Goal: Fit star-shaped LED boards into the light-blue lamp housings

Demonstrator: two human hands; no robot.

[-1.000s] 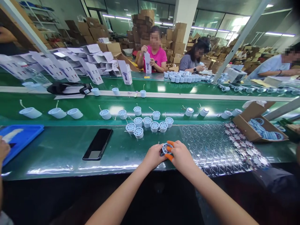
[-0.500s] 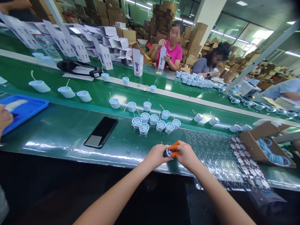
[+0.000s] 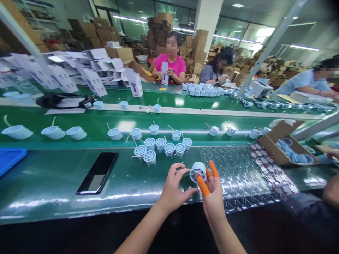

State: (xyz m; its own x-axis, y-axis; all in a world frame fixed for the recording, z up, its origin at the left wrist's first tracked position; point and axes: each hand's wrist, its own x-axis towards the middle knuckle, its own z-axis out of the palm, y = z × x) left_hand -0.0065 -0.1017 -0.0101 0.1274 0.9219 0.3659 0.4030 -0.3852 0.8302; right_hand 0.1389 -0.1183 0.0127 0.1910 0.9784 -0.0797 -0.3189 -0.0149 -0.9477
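Over the near edge of the bench, my right hand (image 3: 212,190), with orange finger cots on its fingers, grips a light-blue round plastic housing (image 3: 199,167) by its side and lower rim. The housing is tilted, its slotted end turned towards me. To its left, my left hand (image 3: 173,187) curves with thumb and fingers apart; the fingertips come close to the housing, and whether they touch it I cannot tell. Just beyond my hands stands a cluster of several similar housings (image 3: 160,143), slotted ends up, some with pale wires sticking out.
A black phone (image 3: 97,173) lies on the left, near a blue tray (image 3: 12,158). Right of my hands are a clear plastic blister sheet (image 3: 233,176) and a cardboard box (image 3: 278,148) of light-blue rings. Co-workers sit across the green line, one holding a white carton (image 3: 164,74).
My left fingers have opened away from the housing, which has turned its slotted end towards me in my right hand. The whole view has shifted and levelled out.
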